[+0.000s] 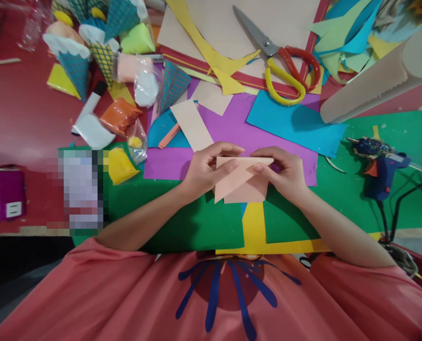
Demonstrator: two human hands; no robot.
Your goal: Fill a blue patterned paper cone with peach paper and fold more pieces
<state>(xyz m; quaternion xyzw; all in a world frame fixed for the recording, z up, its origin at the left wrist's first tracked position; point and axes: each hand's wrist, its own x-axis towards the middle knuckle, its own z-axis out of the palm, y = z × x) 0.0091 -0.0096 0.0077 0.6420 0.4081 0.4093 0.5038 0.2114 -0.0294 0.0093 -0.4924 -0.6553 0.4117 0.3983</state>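
Observation:
A folded piece of pale peach paper is held in the air between both hands, over the green sheet. My left hand pinches its left side, thumb on the front face and fingers behind the top edge. On the right side, my right hand grips the same paper, its thumb near the slanted fold. One flap runs diagonally across the front and ends in a point at the lower left. Just beyond the left hand, a peach paper strip lies on the purple sheet.
Red and yellow-handled scissors lie at the back. A blue glue gun with a cord and a paper roll are at the right. Paper cones and clay packets crowd the left. A green sheet covers the front.

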